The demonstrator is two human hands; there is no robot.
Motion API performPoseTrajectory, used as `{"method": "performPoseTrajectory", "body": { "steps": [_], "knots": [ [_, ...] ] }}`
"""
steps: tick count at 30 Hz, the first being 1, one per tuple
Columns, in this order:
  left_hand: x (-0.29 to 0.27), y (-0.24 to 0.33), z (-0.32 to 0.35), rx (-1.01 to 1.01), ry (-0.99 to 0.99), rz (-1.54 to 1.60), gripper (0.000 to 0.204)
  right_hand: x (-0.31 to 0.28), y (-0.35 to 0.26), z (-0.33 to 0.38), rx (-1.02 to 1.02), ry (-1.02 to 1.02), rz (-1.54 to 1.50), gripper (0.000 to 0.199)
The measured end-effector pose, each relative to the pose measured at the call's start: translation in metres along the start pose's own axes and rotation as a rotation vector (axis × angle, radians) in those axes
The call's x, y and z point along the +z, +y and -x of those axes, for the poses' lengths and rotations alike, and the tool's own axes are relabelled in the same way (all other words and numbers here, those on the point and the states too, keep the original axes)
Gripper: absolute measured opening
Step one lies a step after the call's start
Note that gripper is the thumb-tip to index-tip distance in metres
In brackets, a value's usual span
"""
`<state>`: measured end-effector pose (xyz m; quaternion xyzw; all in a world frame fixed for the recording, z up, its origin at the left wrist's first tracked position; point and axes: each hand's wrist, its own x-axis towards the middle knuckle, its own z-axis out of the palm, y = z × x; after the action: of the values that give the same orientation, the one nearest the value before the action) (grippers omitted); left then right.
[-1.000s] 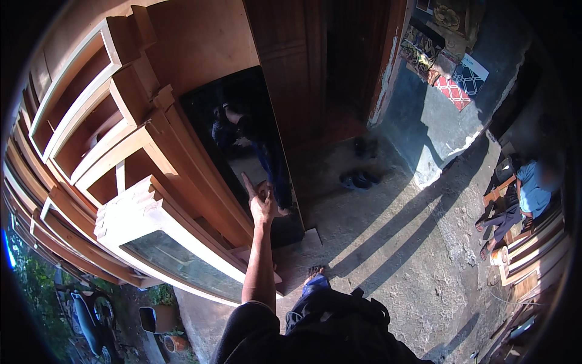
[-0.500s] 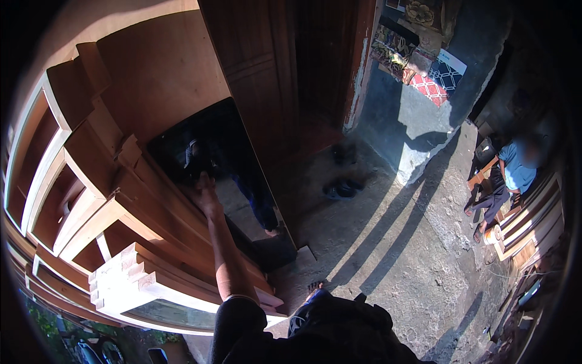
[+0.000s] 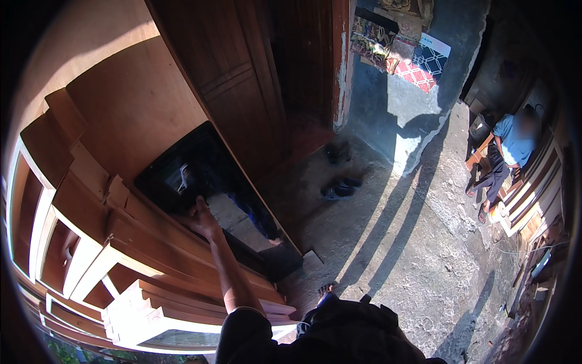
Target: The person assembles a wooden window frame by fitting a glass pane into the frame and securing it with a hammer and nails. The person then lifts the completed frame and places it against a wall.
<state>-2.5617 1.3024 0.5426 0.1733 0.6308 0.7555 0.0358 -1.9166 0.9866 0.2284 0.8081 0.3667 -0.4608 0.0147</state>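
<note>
My left hand (image 3: 205, 223) reaches forward to the inner edge of a row of unfinished wooden frames (image 3: 167, 239). Its thumb stands apart from the fingers, which stretch left over the wood; the fingertips are hard to make out. Right beside the hand, a dark glossy glass panel (image 3: 182, 159) leans against a tall plywood sheet (image 3: 124, 91) and mirrors legs and floor. Closer to me, the pale stepped end of a frame (image 3: 134, 312) catches the sunlight. My right hand is out of view.
A brown panelled wooden door (image 3: 227, 67) stands behind the plywood. Dark footwear (image 3: 341, 188) lies on the rough concrete floor (image 3: 418, 261). Patterned sample sheets (image 3: 418, 67) hang on a blue-grey wall (image 3: 370, 103). At the right, a person in a blue shirt (image 3: 512, 142) sits beside stacked timber (image 3: 533, 194).
The view has shifted, so the wall and floor appear farther left. My left hand stays at the frames beside the glass panel, its thumb now more plainly apart from the fingers.
</note>
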Motion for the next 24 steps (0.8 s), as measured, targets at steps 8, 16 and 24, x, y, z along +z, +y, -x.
{"method": "performPoseTrajectory", "body": {
  "steps": [8, 16, 24],
  "knots": [
    [0.006, -0.003, 0.017, 0.175, -0.076, -0.067, 0.089, 0.032, 0.027, 0.004, -0.101, 0.106, -0.043, 0.044],
    [0.009, 0.032, 0.08, 0.884, -0.089, -0.694, 0.056, 0.021, -0.028, 0.042, 0.014, 0.114, -0.219, 0.042],
    [0.046, -0.023, 0.09, 1.6, -1.105, -1.262, 0.054, 0.026, -0.02, 0.043, -0.012, 0.149, -0.041, 0.039]
  ]
}}
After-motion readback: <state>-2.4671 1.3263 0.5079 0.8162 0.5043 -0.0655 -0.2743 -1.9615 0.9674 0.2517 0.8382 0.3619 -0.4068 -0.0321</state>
